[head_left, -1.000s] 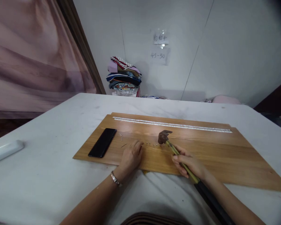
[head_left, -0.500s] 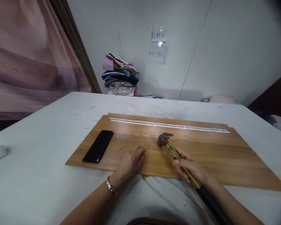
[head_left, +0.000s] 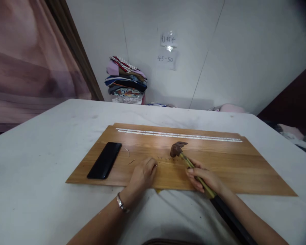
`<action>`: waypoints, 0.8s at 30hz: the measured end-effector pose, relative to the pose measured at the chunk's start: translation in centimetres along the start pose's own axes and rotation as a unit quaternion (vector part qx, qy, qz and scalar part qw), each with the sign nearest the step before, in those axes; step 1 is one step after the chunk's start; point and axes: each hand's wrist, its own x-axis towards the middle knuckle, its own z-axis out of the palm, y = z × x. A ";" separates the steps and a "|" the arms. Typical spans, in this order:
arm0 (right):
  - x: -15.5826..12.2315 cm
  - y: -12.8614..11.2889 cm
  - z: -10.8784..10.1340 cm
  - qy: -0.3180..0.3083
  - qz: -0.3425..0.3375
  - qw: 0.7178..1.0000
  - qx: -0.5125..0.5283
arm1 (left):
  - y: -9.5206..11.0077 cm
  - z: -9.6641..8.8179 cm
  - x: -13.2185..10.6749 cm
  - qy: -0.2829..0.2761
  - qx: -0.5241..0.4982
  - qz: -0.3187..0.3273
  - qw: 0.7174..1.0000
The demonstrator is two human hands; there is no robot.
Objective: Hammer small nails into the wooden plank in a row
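My right hand (head_left: 205, 178) is closed round the yellow shaft of a claw hammer (head_left: 177, 149); its rusty head rests on the wooden board (head_left: 244, 163) beside a short row of small nails (head_left: 163, 158). The hammer's black grip runs back under my forearm. My left hand (head_left: 142, 175) lies on the board's near edge just left of the nails, knuckles up, fingers curled; I cannot make out anything in them. A bracelet is on that wrist.
A black phone (head_left: 105, 164) lies on the board's left end with a few loose nails (head_left: 128, 151) beside it. A pale strip (head_left: 178, 135) runs along the board's far edge. The white table (head_left: 40, 163) reaches a wall; folded clothes (head_left: 126, 81) are stacked behind it.
The view has shifted rightward, so the board and phone sit further left in the picture. Both hands and the hammer keep their places on the board.
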 end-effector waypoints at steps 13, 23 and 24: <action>0.1 1.2 0.8 0.022 -0.036 0.999 0.000 | 0.7 -1.2 0.6 -0.025 0.042 -0.023 0.999; -0.4 1.1 0.9 0.020 -0.050 0.998 0.037 | 1.1 -1.6 0.9 -0.056 0.032 -0.065 0.996; -0.5 1.2 0.9 0.020 -0.049 0.998 0.029 | 1.1 -1.6 0.9 -0.055 0.031 -0.066 0.996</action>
